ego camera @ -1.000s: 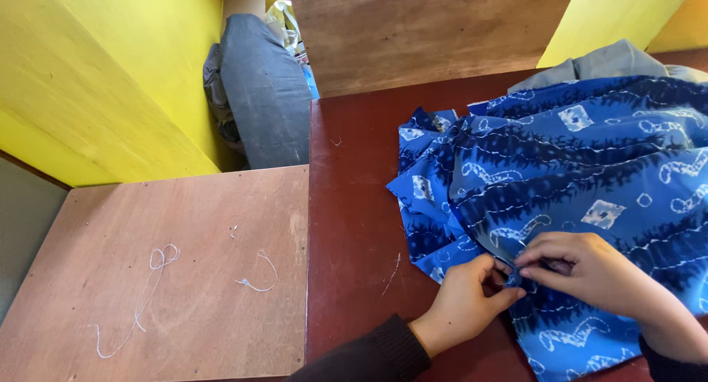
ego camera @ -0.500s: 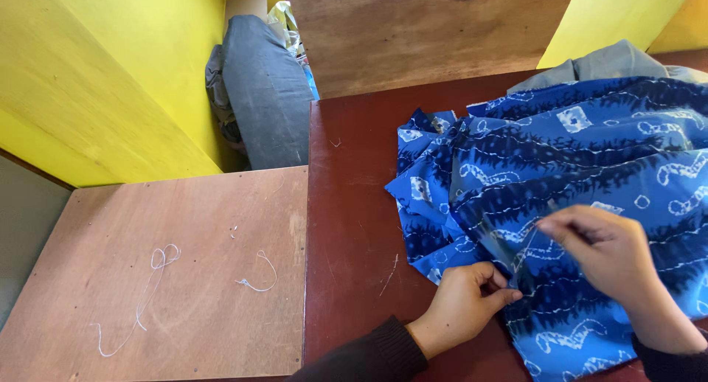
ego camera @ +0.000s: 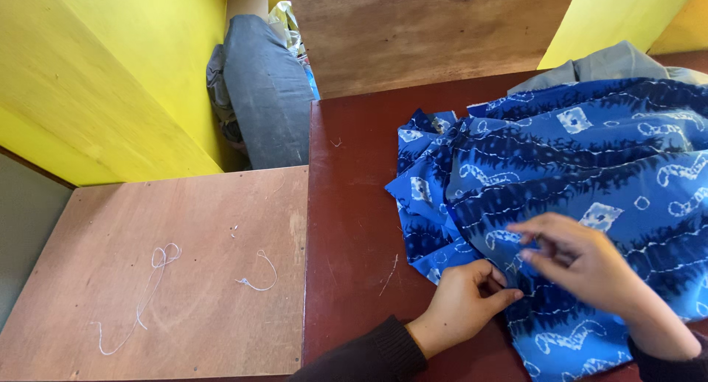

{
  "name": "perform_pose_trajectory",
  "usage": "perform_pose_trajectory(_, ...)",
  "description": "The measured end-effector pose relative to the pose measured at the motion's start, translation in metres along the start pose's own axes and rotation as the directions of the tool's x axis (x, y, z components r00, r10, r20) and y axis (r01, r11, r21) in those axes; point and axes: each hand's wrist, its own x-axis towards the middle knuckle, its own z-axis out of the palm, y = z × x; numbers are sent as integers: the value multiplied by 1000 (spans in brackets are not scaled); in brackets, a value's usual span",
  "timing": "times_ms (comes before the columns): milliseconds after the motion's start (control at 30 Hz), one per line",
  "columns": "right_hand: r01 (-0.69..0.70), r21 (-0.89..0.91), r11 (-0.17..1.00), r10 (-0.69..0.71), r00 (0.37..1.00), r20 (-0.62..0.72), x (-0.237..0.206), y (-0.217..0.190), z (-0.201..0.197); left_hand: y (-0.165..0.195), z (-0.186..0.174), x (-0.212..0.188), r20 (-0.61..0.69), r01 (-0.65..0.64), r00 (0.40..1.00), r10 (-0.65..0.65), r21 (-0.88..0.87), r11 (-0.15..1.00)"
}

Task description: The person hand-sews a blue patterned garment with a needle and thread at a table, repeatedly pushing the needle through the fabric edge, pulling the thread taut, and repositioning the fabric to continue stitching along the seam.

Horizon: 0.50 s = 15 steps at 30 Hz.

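Observation:
A blue cloth (ego camera: 575, 153) with white printed patterns lies bunched on the dark red table (ego camera: 354, 220). My left hand (ego camera: 461, 308) presses on the cloth's near edge and pinches a fold between thumb and fingers. My right hand (ego camera: 586, 264) hovers just above the cloth, right of the left hand and slightly blurred. Its thumb and forefinger are drawn together. A thin pale thread seems to run from them toward the cloth, but I cannot tell whether they hold anything.
A lower plywood board (ego camera: 184, 271) adjoins the table on the left, with loose white threads (ego camera: 155, 279) on it. A grey bag (ego camera: 265, 87) leans in the gap by the yellow wall (ego camera: 110, 72). Grey cloth (ego camera: 612, 61) lies behind the blue cloth.
My right hand has lifted off the cloth and moved right, away from the left hand. The left hand stays pinched on the cloth's edge. A dark thin tool seen between the hands earlier no longer shows.

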Motion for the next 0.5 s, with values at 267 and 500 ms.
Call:
perform_pose_trajectory(267, 179, -41, 983, -176, 982, 75, 2, -5, 13, -7, 3, 0, -13, -19, 1000, 18, -58, 998)
perform_pose_trajectory(500, 7, 3, 1000, -6, 994, -107, -2, -14, 27, -14, 3, 2, -16, -38, 999, 38, 4, 999)
